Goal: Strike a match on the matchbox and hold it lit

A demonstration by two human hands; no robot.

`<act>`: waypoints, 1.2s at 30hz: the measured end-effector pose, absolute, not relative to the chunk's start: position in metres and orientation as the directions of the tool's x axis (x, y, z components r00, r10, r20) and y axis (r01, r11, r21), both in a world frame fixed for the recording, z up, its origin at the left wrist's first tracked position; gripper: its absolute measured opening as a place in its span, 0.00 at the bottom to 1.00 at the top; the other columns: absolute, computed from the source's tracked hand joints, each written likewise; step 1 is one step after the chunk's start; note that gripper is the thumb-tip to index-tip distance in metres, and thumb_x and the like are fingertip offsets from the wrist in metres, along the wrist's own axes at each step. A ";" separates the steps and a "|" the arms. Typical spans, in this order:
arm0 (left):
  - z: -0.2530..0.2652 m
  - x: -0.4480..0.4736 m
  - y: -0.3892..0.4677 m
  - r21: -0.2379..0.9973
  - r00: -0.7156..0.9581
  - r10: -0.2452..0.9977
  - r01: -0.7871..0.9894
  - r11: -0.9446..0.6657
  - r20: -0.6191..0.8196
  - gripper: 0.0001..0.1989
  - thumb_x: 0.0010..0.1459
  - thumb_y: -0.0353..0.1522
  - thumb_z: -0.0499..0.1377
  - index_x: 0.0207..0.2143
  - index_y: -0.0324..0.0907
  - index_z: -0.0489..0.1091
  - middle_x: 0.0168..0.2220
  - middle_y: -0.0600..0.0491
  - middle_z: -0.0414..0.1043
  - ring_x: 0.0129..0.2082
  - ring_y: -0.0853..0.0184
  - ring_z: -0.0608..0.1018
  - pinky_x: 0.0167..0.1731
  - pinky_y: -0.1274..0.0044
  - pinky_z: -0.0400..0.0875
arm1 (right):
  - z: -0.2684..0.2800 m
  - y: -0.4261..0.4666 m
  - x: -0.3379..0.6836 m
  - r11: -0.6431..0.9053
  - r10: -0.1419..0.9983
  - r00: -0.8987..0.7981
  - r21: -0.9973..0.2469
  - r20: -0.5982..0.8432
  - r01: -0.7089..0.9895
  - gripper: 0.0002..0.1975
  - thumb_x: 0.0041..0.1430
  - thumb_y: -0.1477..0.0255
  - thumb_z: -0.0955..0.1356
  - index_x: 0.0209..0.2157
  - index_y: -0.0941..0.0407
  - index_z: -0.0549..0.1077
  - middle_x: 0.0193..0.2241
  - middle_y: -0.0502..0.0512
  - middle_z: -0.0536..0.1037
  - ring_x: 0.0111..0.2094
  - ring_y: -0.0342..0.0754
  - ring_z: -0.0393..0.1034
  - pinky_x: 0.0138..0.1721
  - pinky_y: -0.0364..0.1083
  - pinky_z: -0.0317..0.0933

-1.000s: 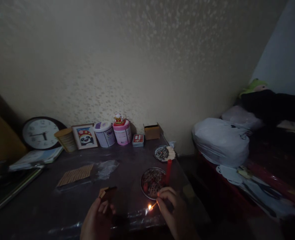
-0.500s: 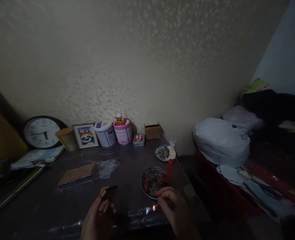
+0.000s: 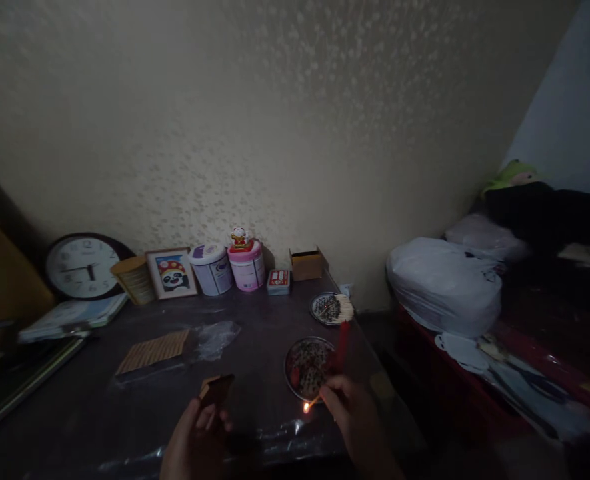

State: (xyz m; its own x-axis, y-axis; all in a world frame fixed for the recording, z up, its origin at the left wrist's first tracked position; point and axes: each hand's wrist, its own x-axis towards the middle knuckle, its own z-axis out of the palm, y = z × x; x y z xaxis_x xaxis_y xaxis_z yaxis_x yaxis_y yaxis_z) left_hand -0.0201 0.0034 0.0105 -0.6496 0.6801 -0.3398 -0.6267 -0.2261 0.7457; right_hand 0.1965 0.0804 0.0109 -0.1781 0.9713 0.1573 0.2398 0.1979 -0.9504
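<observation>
The room is dim. My right hand (image 3: pixel 352 417) pinches a burning match (image 3: pixel 311 404), its small flame just left of my fingers at the near rim of a round metal plate (image 3: pixel 295 385). A red candle (image 3: pixel 342 343) stands upright at that plate's right side, beyond my hand. My left hand (image 3: pixel 197 443) holds a small brown matchbox (image 3: pixel 215 389) above the dark table (image 3: pixel 255 320), to the left of the flame. A second metal plate (image 3: pixel 325 308) with a bundle of pale sticks (image 3: pixel 345 308) lies farther back.
Along the wall stand a clock (image 3: pixel 81 265), a tan cup (image 3: pixel 135 279), a framed panda picture (image 3: pixel 171 273), two round tins (image 3: pixel 229 267), a small red box (image 3: pixel 279 281) and a cardboard box (image 3: pixel 307 263). A mat of sticks (image 3: pixel 153 351) and clear plastic lie mid-table. White bags (image 3: pixel 445 283) sit at right.
My right hand has carried the lit match forward toward the near plate and candle. The flame has shrunk. My left hand and the matchbox have barely moved.
</observation>
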 end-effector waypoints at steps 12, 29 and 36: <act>0.030 -0.024 -0.005 0.744 -0.540 0.756 -0.659 -0.106 -0.370 0.05 0.42 0.34 0.65 0.22 0.46 0.70 0.23 0.52 0.70 0.22 0.63 0.71 0.26 0.69 0.67 | 0.012 0.094 0.183 0.038 0.997 -0.079 -0.982 0.024 0.186 0.14 0.51 0.62 0.66 0.21 0.57 0.74 0.17 0.49 0.72 0.23 0.46 0.68 0.26 0.42 0.59; 0.001 -0.035 0.001 0.701 -0.556 0.738 -0.695 -0.161 -0.382 0.12 0.50 0.44 0.59 0.27 0.46 0.74 0.25 0.51 0.72 0.23 0.63 0.70 0.24 0.69 0.67 | 0.002 0.102 0.171 0.007 1.000 0.001 -0.976 0.007 0.216 0.15 0.52 0.62 0.66 0.18 0.56 0.70 0.13 0.44 0.62 0.18 0.42 0.56 0.22 0.42 0.51; 0.008 -0.043 -0.005 0.789 -0.561 0.752 -0.608 -0.089 -0.347 0.04 0.49 0.37 0.61 0.23 0.49 0.72 0.23 0.50 0.72 0.23 0.60 0.72 0.26 0.66 0.70 | -0.002 0.105 0.168 0.006 1.000 0.015 -0.975 0.010 0.222 0.15 0.51 0.62 0.66 0.18 0.57 0.73 0.13 0.46 0.66 0.18 0.43 0.60 0.21 0.42 0.52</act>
State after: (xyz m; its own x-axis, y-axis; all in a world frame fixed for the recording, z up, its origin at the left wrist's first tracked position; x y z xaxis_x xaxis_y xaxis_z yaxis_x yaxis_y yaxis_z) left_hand -0.0435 -0.0050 0.0075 -0.5607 0.7517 -0.3473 -0.6083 -0.0892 0.7887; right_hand 0.1678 0.1048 -0.0024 0.0146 0.9998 0.0099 0.2224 0.0064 -0.9749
